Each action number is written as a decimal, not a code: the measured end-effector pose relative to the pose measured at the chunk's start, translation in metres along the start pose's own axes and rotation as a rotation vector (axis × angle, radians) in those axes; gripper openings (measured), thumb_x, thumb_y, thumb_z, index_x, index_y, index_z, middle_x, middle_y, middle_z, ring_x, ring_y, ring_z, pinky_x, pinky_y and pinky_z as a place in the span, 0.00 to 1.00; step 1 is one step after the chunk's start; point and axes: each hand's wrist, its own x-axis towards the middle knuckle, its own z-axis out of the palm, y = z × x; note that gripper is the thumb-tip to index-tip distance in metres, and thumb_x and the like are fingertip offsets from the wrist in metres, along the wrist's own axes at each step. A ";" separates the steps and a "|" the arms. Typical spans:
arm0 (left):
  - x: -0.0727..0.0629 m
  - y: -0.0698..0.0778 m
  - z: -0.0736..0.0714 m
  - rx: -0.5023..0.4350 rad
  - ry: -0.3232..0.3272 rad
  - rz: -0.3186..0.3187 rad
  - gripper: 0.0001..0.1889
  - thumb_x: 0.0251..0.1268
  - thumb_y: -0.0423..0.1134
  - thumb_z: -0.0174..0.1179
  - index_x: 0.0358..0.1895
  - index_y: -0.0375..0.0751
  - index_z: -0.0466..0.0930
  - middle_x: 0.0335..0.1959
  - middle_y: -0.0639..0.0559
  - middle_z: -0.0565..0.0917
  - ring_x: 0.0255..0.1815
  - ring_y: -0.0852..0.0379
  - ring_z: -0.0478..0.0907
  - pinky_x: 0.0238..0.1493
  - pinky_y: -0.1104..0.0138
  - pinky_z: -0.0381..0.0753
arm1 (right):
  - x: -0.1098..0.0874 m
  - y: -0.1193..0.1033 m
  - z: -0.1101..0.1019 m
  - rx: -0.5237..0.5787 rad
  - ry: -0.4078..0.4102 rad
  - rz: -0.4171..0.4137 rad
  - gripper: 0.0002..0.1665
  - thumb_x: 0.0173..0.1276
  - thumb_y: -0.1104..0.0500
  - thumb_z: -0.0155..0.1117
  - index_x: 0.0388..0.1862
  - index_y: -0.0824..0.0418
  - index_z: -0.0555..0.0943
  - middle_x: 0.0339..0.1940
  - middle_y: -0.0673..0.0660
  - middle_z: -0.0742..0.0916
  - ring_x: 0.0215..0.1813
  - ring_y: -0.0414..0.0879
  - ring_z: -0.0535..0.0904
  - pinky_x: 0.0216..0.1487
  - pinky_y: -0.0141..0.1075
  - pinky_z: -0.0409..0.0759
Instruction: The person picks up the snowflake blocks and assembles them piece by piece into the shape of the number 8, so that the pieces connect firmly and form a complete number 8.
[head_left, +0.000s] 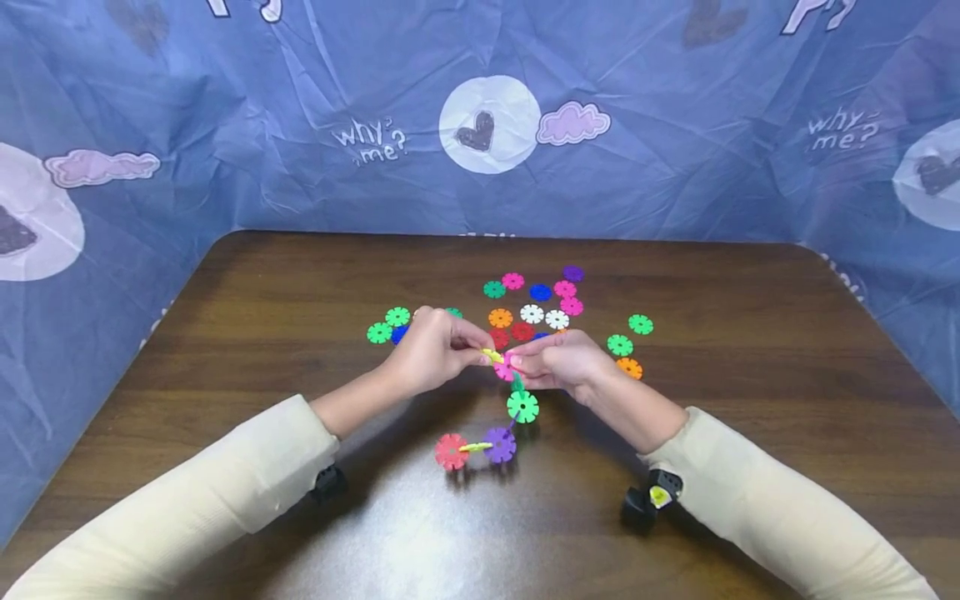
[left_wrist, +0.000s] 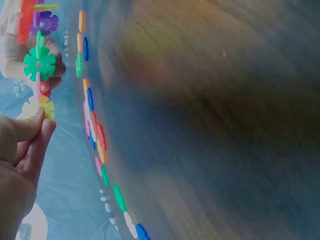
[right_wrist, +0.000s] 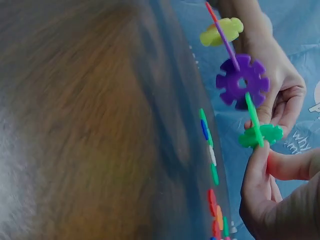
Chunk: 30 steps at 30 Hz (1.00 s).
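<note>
My left hand point(head_left: 435, 350) pinches a yellow notched disc point(left_wrist: 49, 109) between thumb and fingertips. Facing it, my right hand point(head_left: 573, 364) grips a pink notched disc point(head_left: 504, 368), and the yellow one meets its edge. From the pink disc a chain of slotted-together discs hangs toward me: a darker green disc point(right_wrist: 272, 134), a light green disc point(head_left: 522, 407), purple discs point(head_left: 499, 446), another yellow disc point(head_left: 475, 447) and a red disc point(head_left: 452, 452) at the free end. My right fingers partly cover the pink disc.
Loose discs lie beyond my hands, among them white point(head_left: 532, 314), orange point(head_left: 500, 317) and blue point(head_left: 540, 292) ones. A group with green discs point(head_left: 397, 317) is at left, and green and orange discs point(head_left: 630, 368) at right. Blue printed cloth point(head_left: 300, 192) hangs behind the table point(head_left: 225, 333).
</note>
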 end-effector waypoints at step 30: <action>0.015 -0.012 -0.024 -0.055 -0.177 -0.105 0.09 0.51 0.30 0.71 0.38 0.36 0.88 0.36 0.44 0.90 0.40 0.53 0.88 0.42 0.66 0.85 | -0.001 0.003 -0.009 0.018 -0.240 -0.054 0.24 0.67 0.70 0.58 0.60 0.81 0.70 0.29 0.47 0.88 0.34 0.38 0.85 0.46 0.36 0.85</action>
